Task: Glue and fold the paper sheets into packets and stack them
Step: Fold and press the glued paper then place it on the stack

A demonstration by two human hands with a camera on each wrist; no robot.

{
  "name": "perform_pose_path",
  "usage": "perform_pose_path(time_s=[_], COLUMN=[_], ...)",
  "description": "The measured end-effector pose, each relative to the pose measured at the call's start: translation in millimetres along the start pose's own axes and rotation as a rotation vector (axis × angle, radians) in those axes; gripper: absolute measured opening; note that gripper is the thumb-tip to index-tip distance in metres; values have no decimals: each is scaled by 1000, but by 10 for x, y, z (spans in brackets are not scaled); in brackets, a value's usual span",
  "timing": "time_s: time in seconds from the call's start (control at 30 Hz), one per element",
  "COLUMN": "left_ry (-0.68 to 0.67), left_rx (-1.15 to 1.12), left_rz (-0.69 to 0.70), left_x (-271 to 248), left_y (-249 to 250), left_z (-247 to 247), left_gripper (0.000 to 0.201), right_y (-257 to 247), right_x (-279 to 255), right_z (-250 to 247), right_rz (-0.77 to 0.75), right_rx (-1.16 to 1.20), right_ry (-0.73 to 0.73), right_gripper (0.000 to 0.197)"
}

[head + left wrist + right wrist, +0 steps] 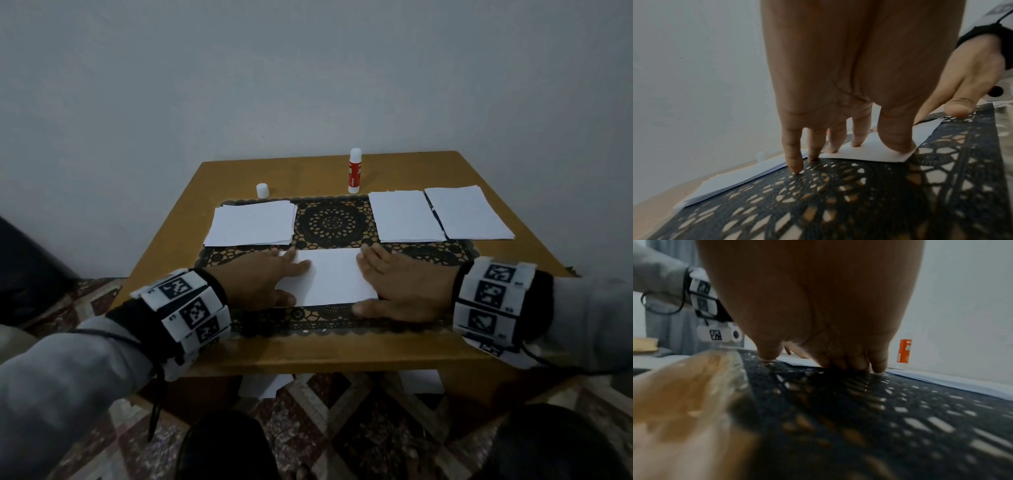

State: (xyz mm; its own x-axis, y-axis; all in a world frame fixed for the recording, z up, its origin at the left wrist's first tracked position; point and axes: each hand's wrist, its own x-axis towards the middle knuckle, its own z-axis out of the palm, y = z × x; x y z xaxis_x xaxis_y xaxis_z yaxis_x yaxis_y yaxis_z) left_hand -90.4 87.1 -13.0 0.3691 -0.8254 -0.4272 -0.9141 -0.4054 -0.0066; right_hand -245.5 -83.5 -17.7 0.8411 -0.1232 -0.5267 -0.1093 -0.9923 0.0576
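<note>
A person presses a folded sheet [330, 277] flat on a black lace mat [334, 219], the left hand [263, 277] on its left end and the right hand [406, 286] on its right end, fingers of both straight and spread, gripping nothing. The flat palms at opposite ends look meant to pin the paper square while the crease, and likely a glued edge, sets. In the left wrist view the fingers [856, 138] and thumb bear down on the sheet's corner. A glue stick [355, 171] stands uncapped at the table's [322, 356] far edge, its cap [262, 190] apart to the left, out of the fold's way. One paper stack [253, 224] lies far left, two stacks [406, 217] far right; which holds finished packets cannot be told.
</note>
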Motion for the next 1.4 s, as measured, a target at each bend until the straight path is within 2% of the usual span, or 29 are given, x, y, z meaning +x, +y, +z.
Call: perform_pose_path(time_s=[0.13,0.17,0.3,0.4,0.47,0.53,0.63,0.8,0.97,1.1,1.3,1.4], left_ry=[-4,-1,5,-4,-9,-7,-5,-13,-4,0,-32,-102], left_rx=[19,22,37,39,42,56,72,63,73,48,91,64], left_rz=[-2,-4,3,3,-2,1,0,0,0,-1,-27,91], left_x=[6,11,-1,3,10,14,1,7,1,-33,-20,-58], left_y=[8,10,21,23,22,25,33,30,54,22,189,439], left_z=[-11,-15,-16,-17,-25,-31,-31,-29,-35,-9,-118,-142], left_gripper=[71,71,70,70,71,71,70,70,71,70,65,68], right_y=[-152,-140,26,-172,-255,-147,-11,-219,-125,-333,-4,-22], right_x=[-188,-193,-69,-167,-206,-88,155,173,309,168,210,215], right_z=[102,89,-28,51,31,-104,-230,-137,-250,-123,-153,-148], right_rz=[-160,-160,3,-153,-216,-156,-13,-170,-75,-253,-91,-97], right_rx=[-83,-88,-79,-110,-56,48,22,-39,-1,-78,12,13], right_ry=[-81,-84,-19,-57,-117,-94,-10,-40,42,12,98,109], right_gripper=[97,96,94,101,95,90,95,94,95,90,66,65])
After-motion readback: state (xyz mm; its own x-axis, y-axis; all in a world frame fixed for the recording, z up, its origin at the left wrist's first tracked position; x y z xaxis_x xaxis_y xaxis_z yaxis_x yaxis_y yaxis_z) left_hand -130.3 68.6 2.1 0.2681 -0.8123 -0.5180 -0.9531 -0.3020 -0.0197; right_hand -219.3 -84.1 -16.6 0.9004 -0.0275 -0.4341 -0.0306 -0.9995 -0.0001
